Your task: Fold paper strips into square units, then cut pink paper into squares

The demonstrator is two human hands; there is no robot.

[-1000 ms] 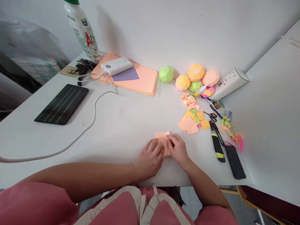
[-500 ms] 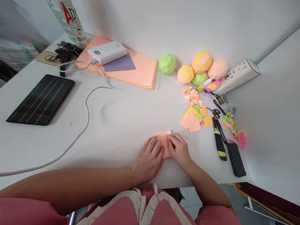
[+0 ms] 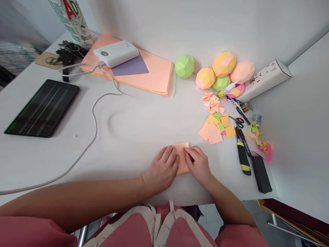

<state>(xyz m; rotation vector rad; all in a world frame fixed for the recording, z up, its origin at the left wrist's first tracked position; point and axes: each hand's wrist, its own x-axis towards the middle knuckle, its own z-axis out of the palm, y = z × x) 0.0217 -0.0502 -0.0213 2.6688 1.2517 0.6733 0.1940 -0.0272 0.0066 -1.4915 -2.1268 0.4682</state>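
A piece of peach paper [image 3: 182,158] lies on the white table near its front edge. My left hand [image 3: 162,168] covers the paper's left side, its bent fingers close together and holding it against the table. At the right edge my right hand [image 3: 199,166] pinches the paper between thumb and forefinger. Parts of the sheet are hidden under both hands. Beyond my right hand is a pile of small peach, orange and green paper squares [image 3: 211,132], with folded peach pieces [image 3: 213,103] behind it.
Faceted paper balls [image 3: 184,66] stand along the wall, by a white box [image 3: 266,80]. Scissors [image 3: 238,121], a utility knife [image 3: 243,154] and a black case [image 3: 261,174] lie right. Leftward are a tablet [image 3: 42,108], a cable [image 3: 95,120], a power bank [image 3: 116,54] and large sheets [image 3: 154,73].
The view has shifted slightly. Both hands stay on the peach paper; my left hand has moved slightly left relative to it, and a little more of the sheet shows between them.
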